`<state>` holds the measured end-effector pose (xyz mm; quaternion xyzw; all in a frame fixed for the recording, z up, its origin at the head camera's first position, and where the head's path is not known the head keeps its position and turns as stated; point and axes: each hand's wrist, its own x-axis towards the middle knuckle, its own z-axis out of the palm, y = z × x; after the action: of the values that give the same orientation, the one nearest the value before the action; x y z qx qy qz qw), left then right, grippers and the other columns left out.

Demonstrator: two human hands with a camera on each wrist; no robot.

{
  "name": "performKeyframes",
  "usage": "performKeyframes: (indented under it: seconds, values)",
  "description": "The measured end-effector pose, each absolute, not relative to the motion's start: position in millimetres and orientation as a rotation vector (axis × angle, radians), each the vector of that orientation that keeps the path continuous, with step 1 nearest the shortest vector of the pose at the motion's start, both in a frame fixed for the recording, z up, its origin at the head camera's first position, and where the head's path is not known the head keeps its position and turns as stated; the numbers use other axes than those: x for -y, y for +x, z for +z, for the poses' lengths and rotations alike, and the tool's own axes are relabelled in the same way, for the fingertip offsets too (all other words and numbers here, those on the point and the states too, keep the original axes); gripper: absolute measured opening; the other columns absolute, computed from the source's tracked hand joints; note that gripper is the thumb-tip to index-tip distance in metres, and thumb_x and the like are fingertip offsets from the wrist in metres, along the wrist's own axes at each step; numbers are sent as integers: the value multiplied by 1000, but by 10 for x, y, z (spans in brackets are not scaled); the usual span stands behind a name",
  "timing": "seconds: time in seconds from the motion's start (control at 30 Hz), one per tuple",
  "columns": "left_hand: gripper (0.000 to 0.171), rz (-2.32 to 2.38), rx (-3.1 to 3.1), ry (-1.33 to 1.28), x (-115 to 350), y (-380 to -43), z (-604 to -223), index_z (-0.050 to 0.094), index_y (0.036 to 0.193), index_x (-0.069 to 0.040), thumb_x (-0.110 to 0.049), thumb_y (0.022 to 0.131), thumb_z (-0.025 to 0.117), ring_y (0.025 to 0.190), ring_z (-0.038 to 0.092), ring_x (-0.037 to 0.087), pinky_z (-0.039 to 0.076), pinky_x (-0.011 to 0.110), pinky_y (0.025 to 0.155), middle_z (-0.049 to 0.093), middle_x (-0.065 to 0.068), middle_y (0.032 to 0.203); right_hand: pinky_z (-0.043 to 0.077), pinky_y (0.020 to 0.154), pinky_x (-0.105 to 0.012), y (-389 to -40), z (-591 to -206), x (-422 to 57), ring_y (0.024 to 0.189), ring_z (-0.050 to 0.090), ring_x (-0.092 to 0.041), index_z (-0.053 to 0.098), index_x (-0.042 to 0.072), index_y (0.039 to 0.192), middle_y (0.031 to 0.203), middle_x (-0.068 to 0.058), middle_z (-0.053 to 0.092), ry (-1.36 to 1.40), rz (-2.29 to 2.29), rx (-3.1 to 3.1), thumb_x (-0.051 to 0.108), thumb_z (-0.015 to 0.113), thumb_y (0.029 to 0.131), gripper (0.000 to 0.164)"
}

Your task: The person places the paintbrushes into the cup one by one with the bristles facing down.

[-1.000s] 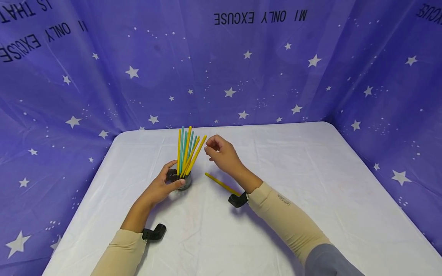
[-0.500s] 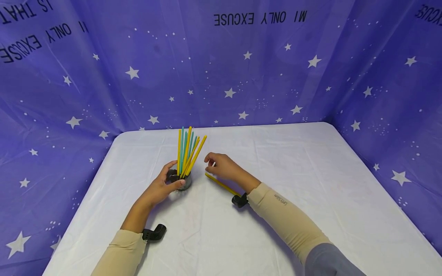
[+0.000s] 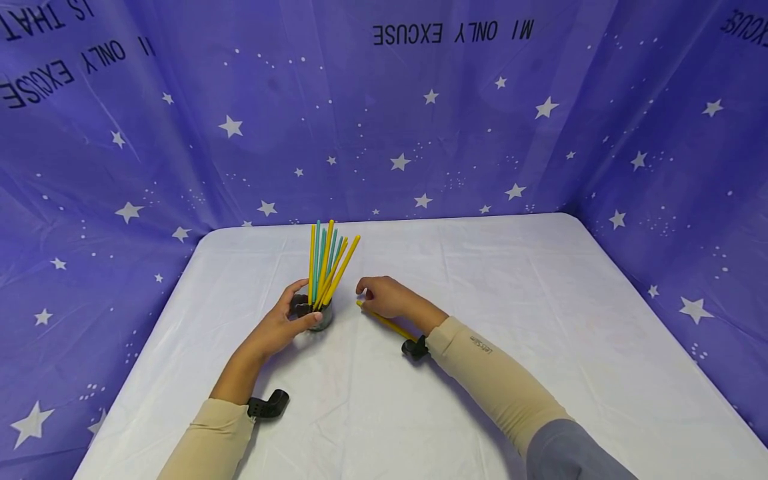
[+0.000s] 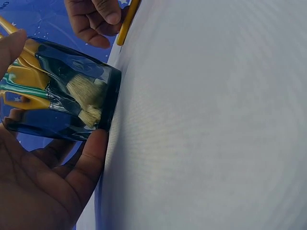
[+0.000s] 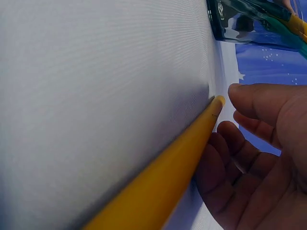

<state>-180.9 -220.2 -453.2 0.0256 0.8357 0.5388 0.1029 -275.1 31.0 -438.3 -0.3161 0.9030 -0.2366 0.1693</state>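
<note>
My left hand (image 3: 273, 333) grips a clear glass (image 4: 48, 125) standing on the table, thumb on the near side and fingers behind. Inside it are several paintbrushes (image 3: 325, 267), yellow and teal handles up, pale bristles (image 4: 85, 90) down. To the right of the glass a yellow brush handle (image 3: 391, 325) lies slantwise on the cloth; its other end is hidden near the right wrist. My right hand (image 3: 387, 298) is over the far end of this handle. In the right wrist view its thumb and loosely bent fingers (image 5: 232, 136) stand apart beside the handle's tip.
White cloth (image 3: 480, 280) covers the table. A purple curtain (image 3: 360, 100) with white stars hangs behind and along both sides. Each wrist wears a black camera mount, the left one (image 3: 270, 405) close over the cloth.
My right hand has come down and nearer from beside the brush tops to the handle on the table. The left hand and glass have stayed put.
</note>
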Motion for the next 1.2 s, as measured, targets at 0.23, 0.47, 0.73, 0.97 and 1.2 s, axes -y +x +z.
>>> performKeyframes:
  seconds: [0.23, 0.47, 0.73, 0.97, 1.2]
  values:
    - [82, 1612, -2463, 99, 2193, -1809, -4533, 20, 155, -30, -37, 91, 71, 141, 31, 40, 17, 66, 110, 38, 19, 151, 47, 82, -32, -2753, -4380, -287, 86, 56, -16, 66, 12, 113, 94, 0, 63, -899, -605, -2562, 14, 70, 93, 21]
    - [82, 1615, -2458, 100, 2194, -1807, -4527, 20, 156, -30, -36, 92, 71, 141, 31, 39, 17, 65, 110, 38, 18, 151, 48, 85, -33, -2749, -4379, -268, 90, 59, -16, 69, 11, 114, 102, -3, 67, -909, -555, -2569, 12, 69, 93, 21]
    - [83, 1608, -2463, 90, 2195, -1804, -4534, 20, 155, -30, -39, 91, 72, 141, 30, 40, 17, 66, 110, 37, 19, 151, 48, 85, -33, -2777, -4353, -252, 90, 58, -16, 70, 14, 109, 101, -2, 66, -901, -543, -2548, 8, 66, 92, 18]
    - [83, 1593, -2471, 90, 2206, -1812, -4553, 20, 155, -32, -41, 90, 72, 142, 28, 41, 17, 67, 110, 36, 19, 152, 48, 87, -33, -2778, -4308, -279, 93, 59, -17, 68, 14, 110, 103, -3, 66, -874, -542, -2543, 9, 64, 94, 17]
    - [83, 1609, -2461, 99, 2210, -1806, -4541, 21, 155, -32, -42, 90, 72, 142, 29, 40, 16, 67, 110, 37, 19, 152, 48, 80, -32, -2758, -4236, -321, 87, 59, -16, 66, 14, 113, 97, -2, 66, -886, -571, -2542, 11, 65, 95, 18]
